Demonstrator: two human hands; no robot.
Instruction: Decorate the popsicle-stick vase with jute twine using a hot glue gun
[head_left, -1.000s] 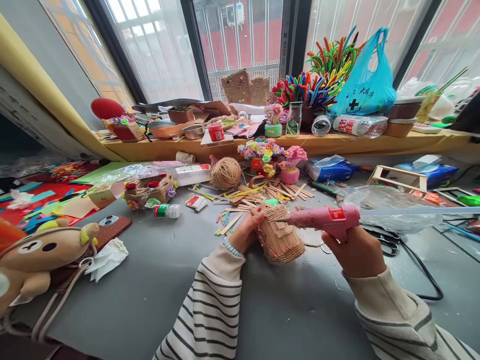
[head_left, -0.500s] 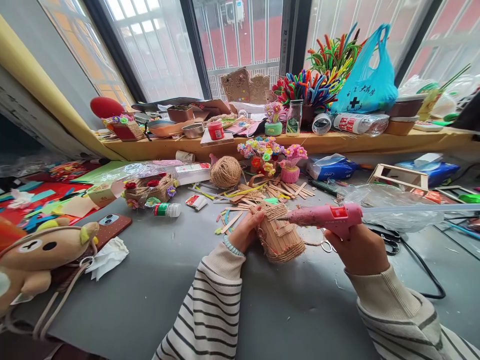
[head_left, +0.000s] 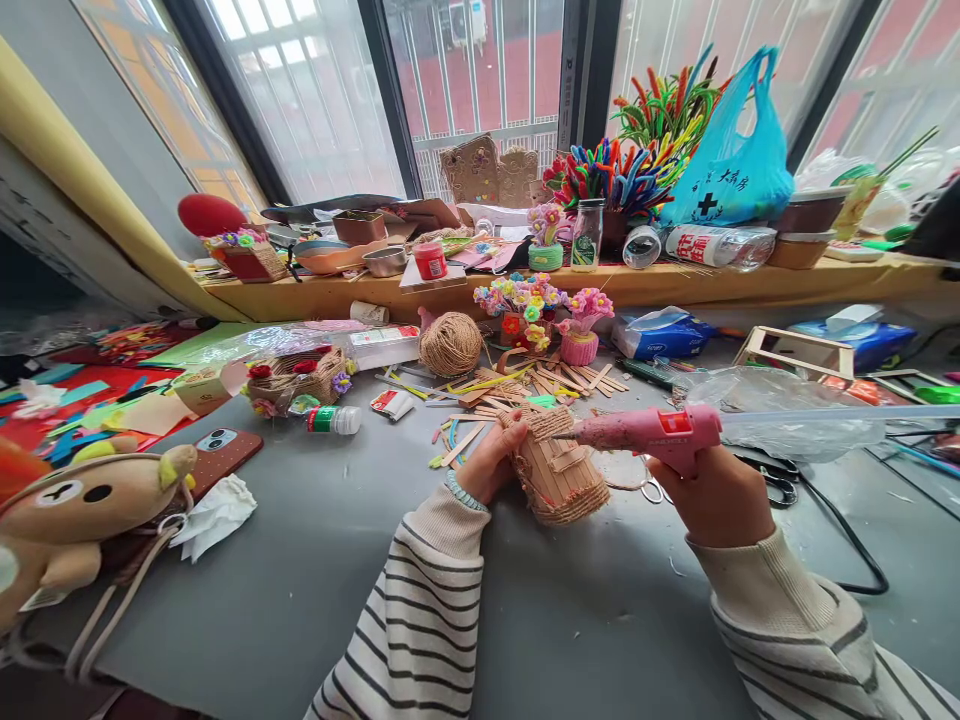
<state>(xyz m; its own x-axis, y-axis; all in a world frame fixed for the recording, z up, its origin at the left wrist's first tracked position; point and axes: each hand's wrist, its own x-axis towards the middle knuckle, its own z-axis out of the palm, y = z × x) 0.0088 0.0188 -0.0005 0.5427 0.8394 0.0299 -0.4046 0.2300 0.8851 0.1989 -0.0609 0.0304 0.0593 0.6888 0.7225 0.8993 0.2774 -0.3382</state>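
Note:
My left hand (head_left: 491, 462) grips the upper left of a small barrel-shaped pot (head_left: 551, 475), built of flat wooden sticks with twine wound round its two ends. The pot is tilted above the grey table. My right hand (head_left: 716, 500) is wrapped round the handle of a pink hot glue gun (head_left: 652, 432), a long clear glue stick (head_left: 825, 420) jutting from its back. The gun's nozzle meets the twine band near the pot's upper end; whether it touches is too small to tell. A loose length of twine trails from the pot's right side.
Loose wooden sticks (head_left: 592, 378) and a ball of twine (head_left: 451, 344) lie behind the pot. Black-handled scissors (head_left: 780, 485) and a black cable (head_left: 847, 535) are by my right hand. At left are a plush bear (head_left: 90, 520), a phone (head_left: 229, 455) and a small bottle (head_left: 334, 420).
Almost nothing differs. The glue gun and my right hand have shifted very slightly left; the pot stays in my left hand.

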